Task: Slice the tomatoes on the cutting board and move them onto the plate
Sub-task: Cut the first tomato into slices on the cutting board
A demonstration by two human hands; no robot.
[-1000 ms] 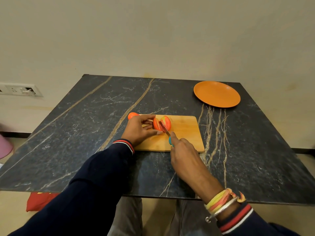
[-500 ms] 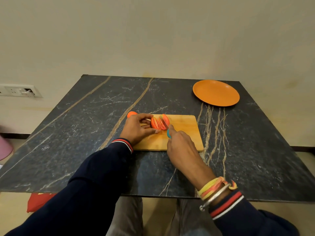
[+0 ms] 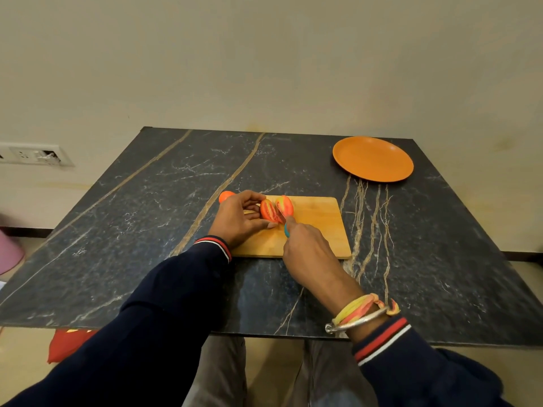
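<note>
A wooden cutting board lies on the dark marble table. On its left part a tomato stands cut into pieces: one cut piece is pinched by my left hand, and a second piece leans just right of the blade. My right hand grips a knife with a teal handle; its blade runs down between the two pieces. Another whole tomato sits at the board's far left corner, partly hidden by my left hand. The orange plate stands bare at the table's far right.
A wall runs behind the table, with a socket panel at the left. A red cloth lies on the floor under the table's near left edge. A pink object shows at the left border.
The tomato pieces, bunched as slices half a second ago, now stand split apart on either side of the blade. My right hand with the knife has pulled slightly nearer.
</note>
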